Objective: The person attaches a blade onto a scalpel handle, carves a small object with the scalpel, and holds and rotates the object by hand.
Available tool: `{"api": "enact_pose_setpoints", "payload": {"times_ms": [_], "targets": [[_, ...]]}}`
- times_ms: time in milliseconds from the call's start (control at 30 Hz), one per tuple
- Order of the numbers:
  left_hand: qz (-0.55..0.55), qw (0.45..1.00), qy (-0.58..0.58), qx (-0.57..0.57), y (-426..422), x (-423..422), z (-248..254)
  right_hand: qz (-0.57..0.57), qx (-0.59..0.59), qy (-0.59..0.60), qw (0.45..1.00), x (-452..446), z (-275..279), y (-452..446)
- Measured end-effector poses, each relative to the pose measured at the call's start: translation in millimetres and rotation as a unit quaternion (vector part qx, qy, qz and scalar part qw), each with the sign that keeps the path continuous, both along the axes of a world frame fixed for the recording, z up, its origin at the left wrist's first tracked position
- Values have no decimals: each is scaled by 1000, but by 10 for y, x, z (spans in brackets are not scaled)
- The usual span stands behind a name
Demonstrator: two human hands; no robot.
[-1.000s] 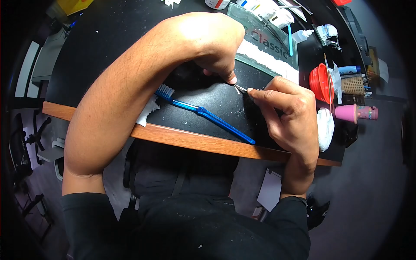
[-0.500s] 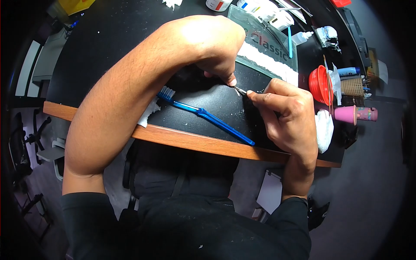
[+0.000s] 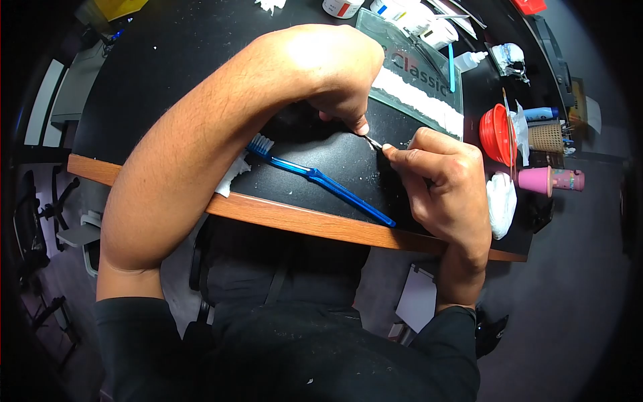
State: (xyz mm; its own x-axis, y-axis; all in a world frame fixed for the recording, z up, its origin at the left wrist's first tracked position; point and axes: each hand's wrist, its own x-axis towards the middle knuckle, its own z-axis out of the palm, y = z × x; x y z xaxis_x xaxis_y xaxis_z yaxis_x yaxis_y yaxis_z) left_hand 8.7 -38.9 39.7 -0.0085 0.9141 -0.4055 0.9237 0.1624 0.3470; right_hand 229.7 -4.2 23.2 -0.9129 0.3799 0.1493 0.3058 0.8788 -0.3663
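A small, thin metallic piece (image 3: 374, 143) spans the gap between my two hands, low over the dark table. My left hand (image 3: 351, 90) is bent sharply at the wrist, its thumb and fingers closed at the piece's far end; most of those fingers are hidden behind the hand. From the other side, my right hand (image 3: 445, 177) pinches the near end between thumb and forefinger. What kind of tool or part it is cannot be made out. White crumbs lie beneath it. A blue toothbrush (image 3: 321, 181) rests on the table under and beside my left forearm.
Behind my hands lies a glass slab (image 3: 418, 63) with a folded white tissue strip (image 3: 422, 100) on it. White jars (image 3: 439, 32) and a dropper bottle (image 3: 470, 60) stand at the back. To the right are a red bowl (image 3: 494, 134), a pink cup (image 3: 536, 181) and a white wad (image 3: 501, 204).
The view has shifted very slightly. Both hands keep their grip on the small metallic piece, and its angle between the fingertips has changed a little.
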Motion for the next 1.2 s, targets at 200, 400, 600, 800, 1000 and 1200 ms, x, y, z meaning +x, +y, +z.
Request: {"api": "enact_pose_setpoints", "payload": {"times_ms": [200, 400, 600, 800, 1000, 1200], "targets": [[-8, 1000, -13, 18, -23, -7, 7, 1, -5, 7, 1000, -2, -6, -12], [-7, 1000, -21, 11, -21, -14, 7, 0, -4, 13, 1000, -11, 19, -24], [-14, 1000, -3, 22, -2, -13, -44, -2, 0, 16, 1000, -11, 14, -36], [-15, 1000, -13, 22, -9, -19, -40, 4, -2, 21, 1000, -12, 4, -52], [-22, 999, -15, 27, -9, -48, -56, 0, 0, 14, 1000, 5, 0, -48], [6, 980, -154, 124, -9, -245, 91, -18, -41, 54, 998, 3, 2, 38]]}}
